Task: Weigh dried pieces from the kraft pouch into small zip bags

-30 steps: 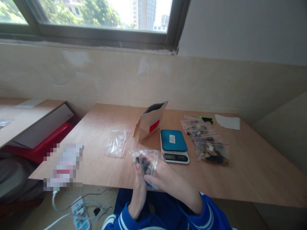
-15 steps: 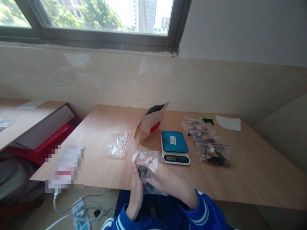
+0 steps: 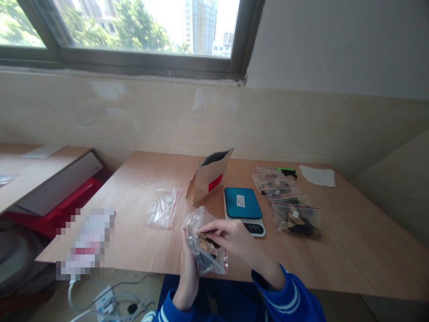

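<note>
Through the head camera I look down on a plywood table (image 3: 348, 255) set below a window (image 3: 134, 31) and a cream wall (image 3: 134, 116). At the far side of the table stand a kraft paper pouch (image 3: 209, 181), upright with a red label, and a digital scale (image 3: 243, 205) with a teal top. To the right of the scale lie filled zip bags (image 3: 288, 201) and a white paper sheet (image 3: 317, 175). An empty zip bag (image 3: 163, 208) lies left of the pouch.

Near the table's front edge, my left hand (image 3: 188, 273) grips a clear zip bag (image 3: 209, 261) from the side, its fingers (image 3: 183, 237) closed on the plastic. My right hand (image 3: 234, 239) is over the bag, its fingers (image 3: 214, 227) close together, tips at the plastic; I cannot tell whether they grip it. Dark and tan pieces (image 3: 203, 245) sit inside.
</note>
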Demonstrator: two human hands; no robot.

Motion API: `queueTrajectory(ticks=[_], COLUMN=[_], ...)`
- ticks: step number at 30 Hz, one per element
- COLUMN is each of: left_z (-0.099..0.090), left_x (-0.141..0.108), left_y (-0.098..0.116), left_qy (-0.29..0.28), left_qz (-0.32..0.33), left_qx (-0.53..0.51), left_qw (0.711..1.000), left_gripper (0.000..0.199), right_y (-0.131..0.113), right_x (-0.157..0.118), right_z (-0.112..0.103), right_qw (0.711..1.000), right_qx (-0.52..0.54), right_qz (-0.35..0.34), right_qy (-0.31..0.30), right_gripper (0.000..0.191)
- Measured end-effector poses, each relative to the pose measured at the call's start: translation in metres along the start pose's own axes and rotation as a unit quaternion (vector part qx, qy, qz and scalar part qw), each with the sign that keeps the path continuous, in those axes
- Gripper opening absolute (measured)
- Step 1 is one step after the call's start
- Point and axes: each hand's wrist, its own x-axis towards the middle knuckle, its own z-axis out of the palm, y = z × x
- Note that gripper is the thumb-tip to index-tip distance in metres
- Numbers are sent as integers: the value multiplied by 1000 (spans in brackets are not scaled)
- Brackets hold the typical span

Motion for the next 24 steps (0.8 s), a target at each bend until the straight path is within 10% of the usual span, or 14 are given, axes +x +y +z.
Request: queueTrajectory(ticks=[9, 15, 24], left_z=[1, -2, -1], left_x=[-6, -9, -6], left_y=[5, 4, 9], left_qy=[-16, 7, 0], left_qz=[-19, -7, 3], left_qx=[-9, 0, 2], left_qw=[1000, 1000, 1000], left_gripper=[54, 55, 52], right_y=[-27, -10, -14], right_x=[94, 143, 123], right_z=[-94, -107, -115], right_qw=[963, 974, 970], right_qx=[38, -69, -134], right_qz=[-161, -185, -189], right_qy=[212, 106, 72], right_gripper=[16, 19, 39])
